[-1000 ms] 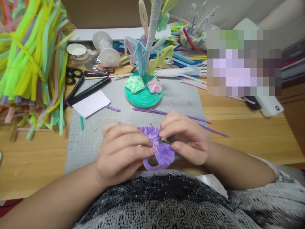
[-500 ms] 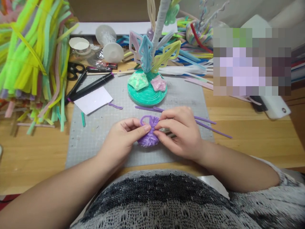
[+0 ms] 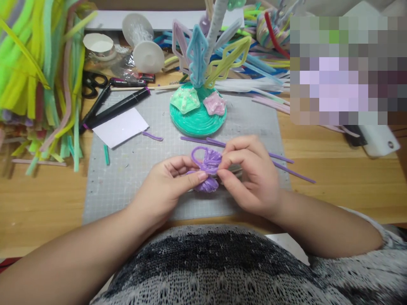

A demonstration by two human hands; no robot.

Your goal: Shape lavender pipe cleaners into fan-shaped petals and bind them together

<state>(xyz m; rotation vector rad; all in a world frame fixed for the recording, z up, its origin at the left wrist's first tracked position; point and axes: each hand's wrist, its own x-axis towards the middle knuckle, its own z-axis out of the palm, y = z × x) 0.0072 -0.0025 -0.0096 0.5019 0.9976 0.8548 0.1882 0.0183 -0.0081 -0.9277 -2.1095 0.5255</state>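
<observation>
A purple pipe-cleaner shape (image 3: 208, 184), made of looped fuzzy stems with a round loop at its upper left, is held above the grey cutting mat (image 3: 127, 186). My left hand (image 3: 173, 180) pinches its middle between thumb and fingers. On its right side, the fingertips of my right hand (image 3: 249, 176) are pressed together at the edge of the looped bundle; what exactly they grip is partly hidden. Behind my hands lie loose purple pipe cleaners (image 3: 291, 170). Farther back stands a round green base (image 3: 197, 123) bearing a green star, a pink star and upright pipe-cleaner leaves.
Pipe cleaners in yellow and green (image 3: 28, 72) hang in a big bunch at the left. Black markers (image 3: 119, 108), a white card (image 3: 122, 128), scissors (image 3: 93, 82) and a white spool (image 3: 148, 57) lie at the back left. A white device (image 3: 380, 142) sits far right.
The purple shape has turned in my fingers, so its upper looped part now leans right and shows more. My right hand has shifted slightly right. The whole view has moved a little.
</observation>
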